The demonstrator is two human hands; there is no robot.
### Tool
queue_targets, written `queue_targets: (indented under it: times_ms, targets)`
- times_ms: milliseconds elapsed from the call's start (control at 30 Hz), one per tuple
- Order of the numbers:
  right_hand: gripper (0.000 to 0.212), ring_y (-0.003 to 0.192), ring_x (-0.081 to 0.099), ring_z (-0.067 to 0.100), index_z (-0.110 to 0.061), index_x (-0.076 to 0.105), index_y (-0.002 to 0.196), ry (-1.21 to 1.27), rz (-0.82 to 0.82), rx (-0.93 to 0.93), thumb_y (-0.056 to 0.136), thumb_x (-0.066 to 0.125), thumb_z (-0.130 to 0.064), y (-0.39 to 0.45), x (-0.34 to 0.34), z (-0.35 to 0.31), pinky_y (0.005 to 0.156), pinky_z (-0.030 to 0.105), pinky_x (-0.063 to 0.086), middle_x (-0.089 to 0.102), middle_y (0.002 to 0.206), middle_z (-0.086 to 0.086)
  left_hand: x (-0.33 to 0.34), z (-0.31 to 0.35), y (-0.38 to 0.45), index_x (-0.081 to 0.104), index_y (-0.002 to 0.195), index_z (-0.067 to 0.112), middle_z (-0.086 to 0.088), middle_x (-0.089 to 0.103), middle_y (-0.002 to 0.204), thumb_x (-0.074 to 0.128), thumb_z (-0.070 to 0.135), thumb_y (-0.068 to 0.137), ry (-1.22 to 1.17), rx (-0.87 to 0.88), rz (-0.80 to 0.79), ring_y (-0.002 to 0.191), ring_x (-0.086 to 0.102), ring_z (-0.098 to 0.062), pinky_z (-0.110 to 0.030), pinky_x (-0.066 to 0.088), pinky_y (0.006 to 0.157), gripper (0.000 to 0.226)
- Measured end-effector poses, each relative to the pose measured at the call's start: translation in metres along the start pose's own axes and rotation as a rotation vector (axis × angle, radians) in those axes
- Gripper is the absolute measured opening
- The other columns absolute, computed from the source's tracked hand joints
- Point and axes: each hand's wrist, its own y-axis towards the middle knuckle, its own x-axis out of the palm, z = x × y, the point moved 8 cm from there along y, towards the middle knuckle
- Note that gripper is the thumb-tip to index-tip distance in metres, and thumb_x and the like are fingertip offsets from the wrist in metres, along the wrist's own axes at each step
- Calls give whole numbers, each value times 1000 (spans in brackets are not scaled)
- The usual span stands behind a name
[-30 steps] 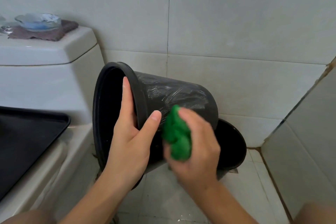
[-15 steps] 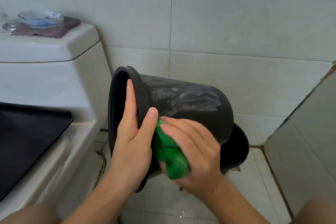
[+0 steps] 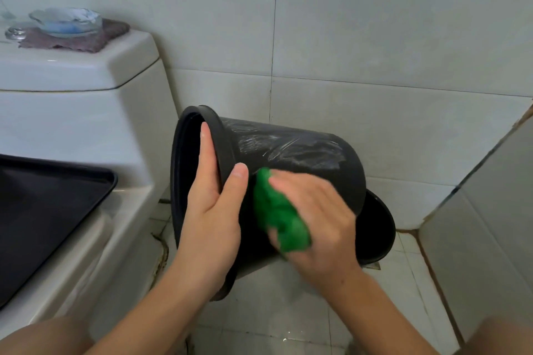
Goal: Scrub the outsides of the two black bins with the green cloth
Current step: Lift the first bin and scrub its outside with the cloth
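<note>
Scrubbing is the step I am reading from the head view, the only one I am getting. My left hand [image 3: 212, 212] is gripping the rim of the near black bin [image 3: 291, 158], fingers straight down inside the mouth and thumb pressing on the outer wall, so the bin is being held tipped on its side above the tiled floor [image 3: 398, 291], mouth facing left toward the toilet [image 3: 86, 112]. My right hand [image 3: 317, 222] is clutching the green cloth [image 3: 278, 216], bunched in the curled fingers, and is pressing it against the lower near part of the bin's side, just right of my left thumb.

To do this well, I am judging that I should be keeping the left grip firm so the bin is not rolling, working the cloth in overlapping strokes from rim to base, and turning the bin bit by bit so the underside is getting reached too.

The bin is looking matt black and round, tapering slightly toward its base, with pale soapy streaks smeared across the upper side. The second black bin [image 3: 377, 228] is standing on the floor behind and to the right, mostly hidden, only its dark mouth showing; I am judging it is waiting its turn. The cloth is showing motion blur.
</note>
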Motion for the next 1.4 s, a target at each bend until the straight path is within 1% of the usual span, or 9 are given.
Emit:
queue_targets:
  times_ms: [133,367,567,700,833,1000,1133,1267,1400]
  targets:
    - [41,109,61,16,-5,66,118,-17,65,220,78,65,-17,11,-10,27,93,34,50,68,116,3,6,7,-6,20,135,61,32,39,148,48,30,89,48,25,-17,134,37,15,-24,27,116,62]
    - [34,114,63,22,-12,63,120,-3,-40,-101,86,65,-13,-28,15,-29,96,42,50,65,127,3,-15,0,12,25,151,46,23,39,153,52,39,87,9,11,84,140,36,2,-35,24,120,70]
    - [46,118,58,15,-8,61,123,3,173,324,77,66,-13,-19,-10,39,100,35,49,62,124,3,-12,10,7,22,151,48,32,44,145,51,33,89,-35,56,47,135,42,5,-36,29,118,70]
    - [47,118,61,26,-6,60,123,1,96,-4,77,69,-10,-29,20,-37,99,40,48,63,129,10,-13,5,10,25,150,48,24,43,150,55,48,80,-29,47,62,138,41,-1,-38,26,119,77]
    - [40,118,59,24,-7,56,126,-44,80,-84,88,60,-20,-20,12,-17,101,39,47,60,130,8,-17,7,12,29,148,50,19,43,152,57,44,82,-56,40,35,141,40,-11,-43,26,119,72]
    - [41,111,60,14,-19,60,124,39,341,684,84,67,-21,-24,-27,90,98,38,50,64,118,-3,-21,23,4,28,147,51,24,46,148,49,26,90,-52,84,-19,137,44,-3,-40,30,117,66]
    - [31,100,60,14,-24,61,120,66,455,1115,90,66,-17,-44,-42,135,74,14,42,59,97,-12,-18,23,-2,30,144,54,27,46,147,56,29,87,-25,120,-66,138,41,0,-35,29,116,68]
    - [36,99,59,9,-23,62,120,-53,375,925,86,71,-17,-31,-39,108,85,17,46,61,106,-11,-16,25,-3,25,150,42,31,49,142,50,19,90,-14,149,-77,134,43,7,-10,37,104,69]
    - [48,107,55,1,-13,60,126,-125,201,546,80,68,-24,-14,-27,76,93,12,43,59,117,-11,-10,33,-4,20,150,36,26,42,150,45,14,91,65,213,-91,137,39,8,-9,31,108,68]
